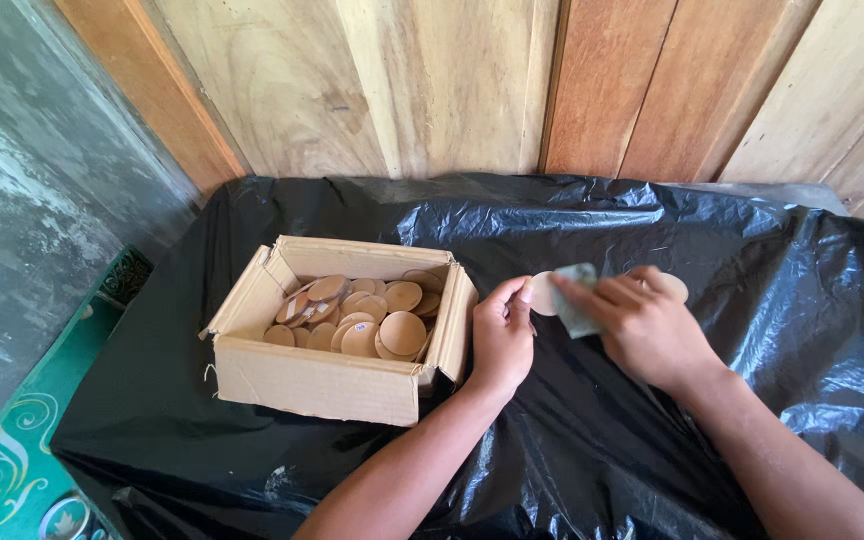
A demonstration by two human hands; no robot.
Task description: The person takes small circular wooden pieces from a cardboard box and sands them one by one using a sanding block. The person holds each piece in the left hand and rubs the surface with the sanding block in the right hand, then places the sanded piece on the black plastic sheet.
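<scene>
My left hand [502,335] pinches a round wooden disc [542,293] by its edge, just right of an open cardboard box [322,380]. My right hand [647,325] presses a small grey-green piece of abrasive sheet or cloth [577,300] against the disc's face. Another pale disc [674,287] shows partly behind my right hand's fingers; whether it lies on the table or is held I cannot tell. The box holds several similar round wooden discs [402,332] lying loosely piled.
A crinkled black plastic sheet [652,230] covers the table. Behind it stands a wooden plank wall [452,90]. At the left are a grey-green painted wall [22,200] and a green patterned floor mat [22,440].
</scene>
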